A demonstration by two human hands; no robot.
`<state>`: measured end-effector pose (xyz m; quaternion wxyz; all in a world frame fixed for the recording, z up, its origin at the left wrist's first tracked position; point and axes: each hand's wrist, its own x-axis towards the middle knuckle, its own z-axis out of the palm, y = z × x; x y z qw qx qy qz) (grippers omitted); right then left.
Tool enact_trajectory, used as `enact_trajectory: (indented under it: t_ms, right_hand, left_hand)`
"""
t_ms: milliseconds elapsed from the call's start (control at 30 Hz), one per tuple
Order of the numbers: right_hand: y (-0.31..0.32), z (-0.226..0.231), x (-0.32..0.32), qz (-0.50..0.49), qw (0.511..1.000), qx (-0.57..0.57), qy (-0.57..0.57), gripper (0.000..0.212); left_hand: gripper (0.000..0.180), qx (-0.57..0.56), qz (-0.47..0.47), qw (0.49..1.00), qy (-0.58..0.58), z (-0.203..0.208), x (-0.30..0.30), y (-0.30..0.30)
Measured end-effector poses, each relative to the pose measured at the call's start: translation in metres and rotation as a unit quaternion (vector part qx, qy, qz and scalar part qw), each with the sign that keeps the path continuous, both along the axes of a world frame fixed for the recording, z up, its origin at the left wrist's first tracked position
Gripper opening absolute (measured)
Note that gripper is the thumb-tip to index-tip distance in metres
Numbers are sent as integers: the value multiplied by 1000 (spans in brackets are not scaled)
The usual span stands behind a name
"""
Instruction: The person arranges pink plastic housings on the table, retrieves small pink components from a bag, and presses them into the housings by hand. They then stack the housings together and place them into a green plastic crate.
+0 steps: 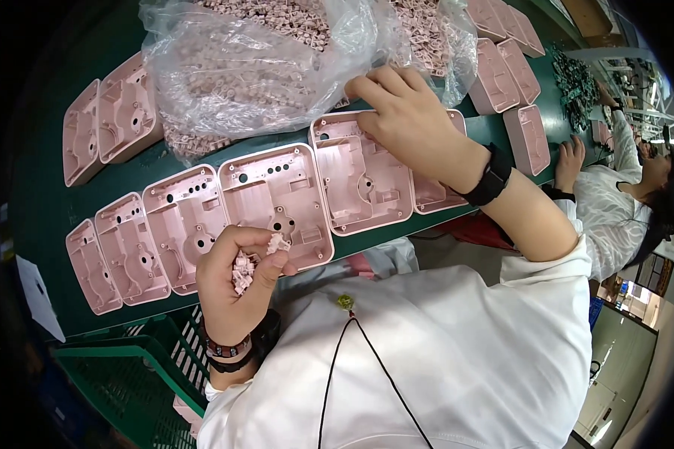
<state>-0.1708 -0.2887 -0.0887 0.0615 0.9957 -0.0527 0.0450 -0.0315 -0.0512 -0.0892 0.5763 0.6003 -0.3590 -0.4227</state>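
Observation:
In my left hand point(240, 277), a small cluster of pale pink plastic parts point(243, 272) lies against the palm. Thumb and index finger of that hand pinch one more such small part point(278, 243) above a pink plastic housing point(277, 194). My right hand point(416, 123) is over the top of the neighbouring pink housing point(344, 176), its thumb by the upper compartment and its index finger beyond the rim. Those two fingertips are apart, with nothing visible between them. Part of this housing is hidden under the right hand and wrist.
Clear plastic bags point(240, 82) of small pink parts cover the back of the green table point(34, 217). More housings point(131, 258) stand in the row, with others point(127, 112) behind. A green crate point(120, 374) sits at lower left. A co-worker point(614, 202) is at right, near dark parts point(574, 90).

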Motion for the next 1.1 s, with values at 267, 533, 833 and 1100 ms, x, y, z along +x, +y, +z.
enact_trajectory:
  t_ms: [267,533,833,1100]
  right_hand:
    - [-2,3,-10,-12,999,45,-14,13]
    - [-1,2,-16,-31,996,76,-27,23]
    - [45,29,-11,-55,960,229,-154,26]
    - [42,32,-9,-66,977,152,-133,18]
  left_hand:
    - [14,0,14,1000,13,3,-1,2]
    - [14,3,5,1000,-8,2,-1,1]
    - [17,14,10,1000,-15,0,-8,6]
    - [18,6,-42,994,-103,3,-9,0]
